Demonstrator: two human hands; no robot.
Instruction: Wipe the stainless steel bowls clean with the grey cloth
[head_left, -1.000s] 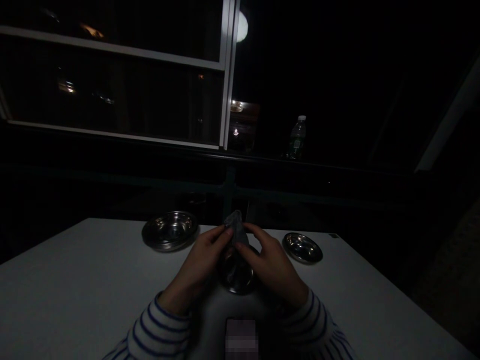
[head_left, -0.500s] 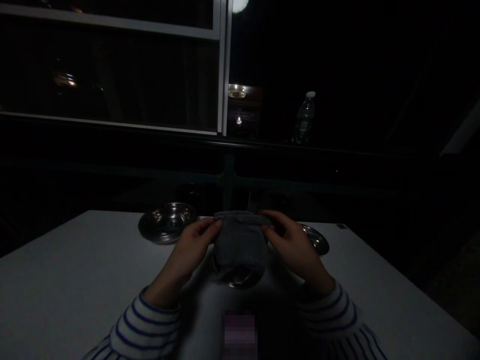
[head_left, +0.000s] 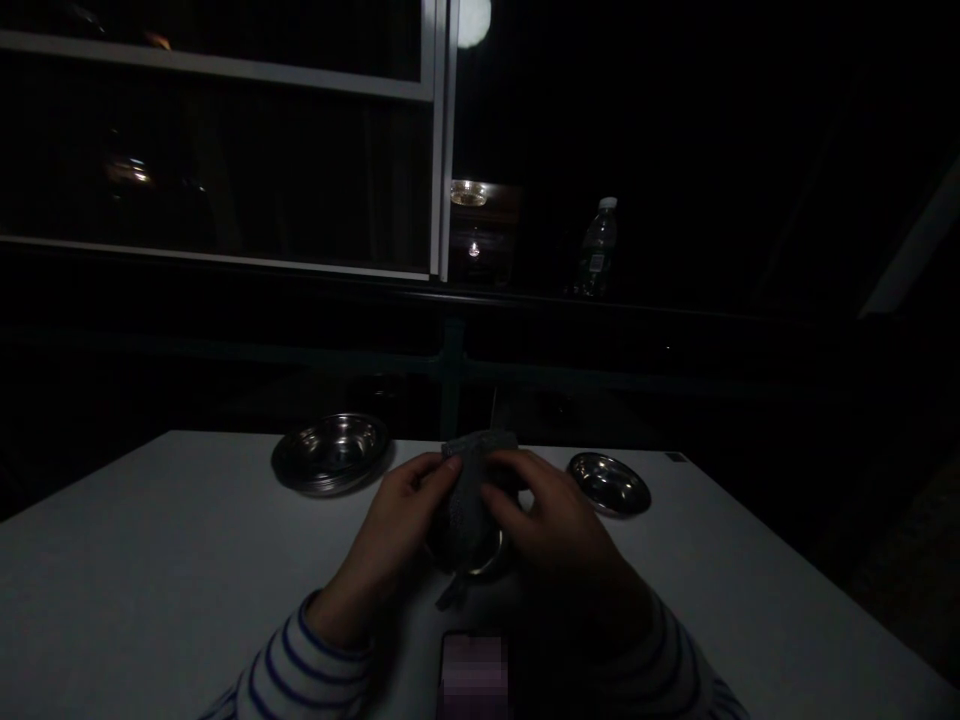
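- Left hand (head_left: 405, 505): the grip pinches the left side of a grey, textured fabric cloth (head_left: 468, 505) between thumb and fingers.
- Right hand (head_left: 547, 510): the grip pinches the right side of the same cloth, with the thumb nearest the camera and the fingers bent at the upper edge.
- Cloth: located between the two hands, above the middle of the desk. The upper edge is bunched; the body hangs in a narrow fold. A dark tip extends below, toward the near side.
- Round, shiny metal bowl (head_left: 491, 562): positioned beneath the cloth and largely covered by it and the hands. Part of the near rim is visible. Contact between cloth and bowl cannot be determined.
- Stack of wide, round, silver metal bowls (head_left: 330, 455): on the desk, left of the left hand, near the far edge.
- Small, shallow, silver metal dish (head_left: 609, 485): on the desk, just beyond the right hand on its right side.
- White, flat-topped desk (head_left: 187, 570): supports the metalware.
- Dark-edged rectangular phone (head_left: 474, 675): at the near side, below the bowl; screen content is blurred.
- Clear plastic bottle with white cap (head_left: 598, 250): upright, beyond the desk.
- Lighting: dim.
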